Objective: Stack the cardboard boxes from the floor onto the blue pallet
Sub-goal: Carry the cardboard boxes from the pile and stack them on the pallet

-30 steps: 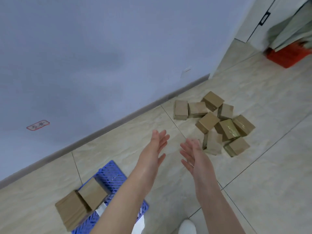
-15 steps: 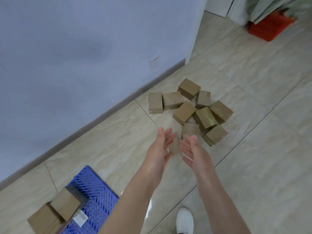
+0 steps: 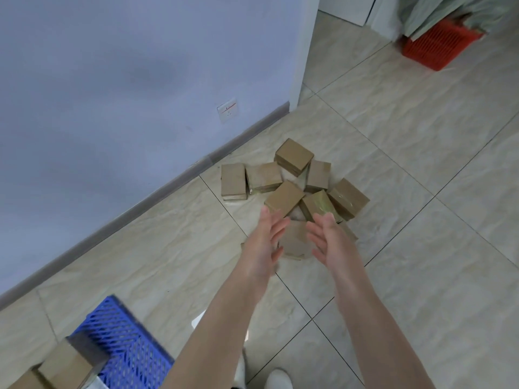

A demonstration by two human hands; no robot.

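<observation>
Several brown cardboard boxes point(image 3: 285, 199) lie in a loose heap on the tiled floor near the wall. My left hand point(image 3: 264, 245) and my right hand point(image 3: 331, 242) reach out over the heap's near edge, palms facing each other, fingers straight and holding nothing. Between them lies the nearest box point(image 3: 295, 242), partly hidden by both hands. The blue pallet point(image 3: 123, 343) shows at the bottom left, with a cardboard box point(image 3: 66, 366) on its corner.
A grey wall with a socket point(image 3: 228, 110) runs along the left. A red crate point(image 3: 438, 46) stands at the far right by a doorway. My white shoe point(image 3: 278, 379) is at the bottom edge. Tiled floor lies to the right.
Both hands have moved forward toward the heap and now flank the nearest box. The view has shifted right, so the pallet slid toward the bottom left corner.
</observation>
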